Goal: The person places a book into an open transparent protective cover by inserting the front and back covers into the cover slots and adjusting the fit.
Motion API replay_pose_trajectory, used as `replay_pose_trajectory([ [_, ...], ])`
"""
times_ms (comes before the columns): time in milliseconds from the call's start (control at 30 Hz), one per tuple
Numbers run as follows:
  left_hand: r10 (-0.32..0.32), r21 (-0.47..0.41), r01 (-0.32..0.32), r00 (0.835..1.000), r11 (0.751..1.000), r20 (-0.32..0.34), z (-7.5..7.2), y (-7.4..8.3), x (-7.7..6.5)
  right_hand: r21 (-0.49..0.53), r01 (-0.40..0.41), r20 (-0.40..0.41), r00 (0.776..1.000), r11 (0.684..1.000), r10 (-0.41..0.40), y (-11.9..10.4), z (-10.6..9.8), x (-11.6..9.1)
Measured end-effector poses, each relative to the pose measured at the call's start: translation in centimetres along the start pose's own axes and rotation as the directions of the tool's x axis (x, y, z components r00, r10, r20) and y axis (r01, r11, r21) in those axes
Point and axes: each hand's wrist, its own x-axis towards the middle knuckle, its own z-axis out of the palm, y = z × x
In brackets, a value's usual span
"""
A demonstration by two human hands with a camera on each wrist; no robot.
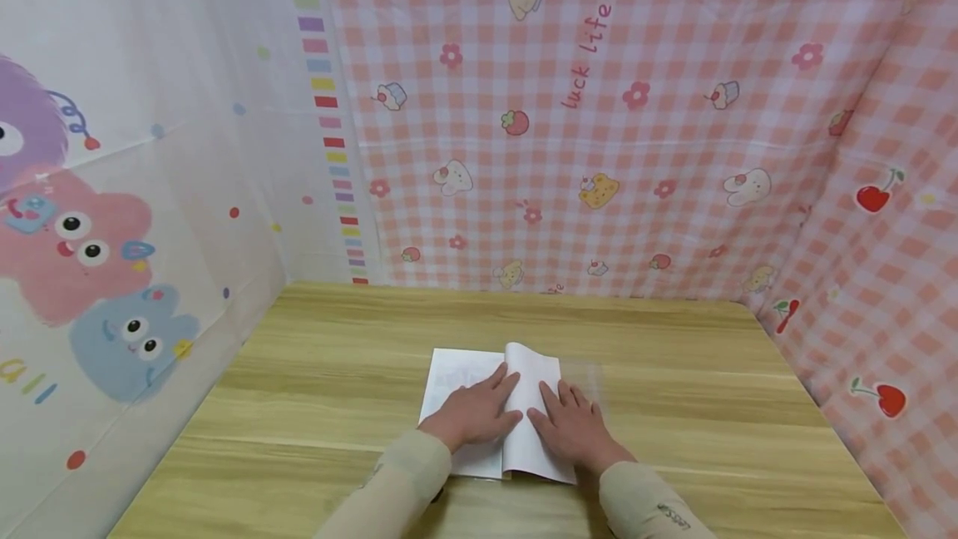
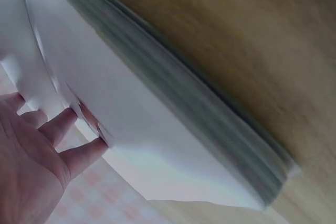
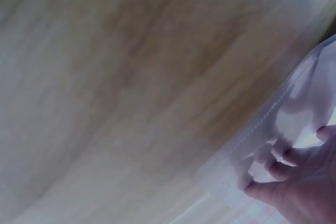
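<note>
A book (image 1: 449,373) with white pages lies spread on the table in front of me. Faint pale print shows on its left page, while the right-hand page (image 1: 533,368) is blank white and bends up near the fold. My left hand (image 1: 479,416) rests beside the fold, its fingers spread and its tips on the paper. On the right-hand page my right hand (image 1: 575,429) lies with fingers extended. The left wrist view shows the thick page block (image 2: 189,108) edge-on. Clear plastic (image 3: 252,129) with a dotted seam runs beside the right fingertips in the right wrist view.
The wood-grain table (image 1: 314,373) carries the book near its front. Behind it hangs a pink checked cloth (image 1: 486,148), and a white cartoon-print cloth (image 1: 209,156) borders the left. Another checked cloth (image 1: 898,298) with cherries closes off the right side.
</note>
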Motion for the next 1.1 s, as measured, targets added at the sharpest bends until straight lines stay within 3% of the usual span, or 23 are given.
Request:
replay_pose_trajectory([
  [400,0.045,0.010,-0.045,0.999,0.999,-0.016,0.68,-0.35,0.12,0.000,-0.005,0.000,1.000,1.000,0.005,0.11,-0.24,0.00],
  [800,0.000,0.019,0.000,1.000,1.000,-0.001,0.71,0.24,-0.08,-0.022,0.009,-0.010,1.000,1.000,-0.010,0.14,0.03,0.03],
  [1100,0.012,-0.004,-0.012,1.000,1.000,0.003,0.72,0.27,-0.24,-0.024,-0.012,-0.019,1.000,1.000,0.011,-0.18,-0.20,-0.13],
])
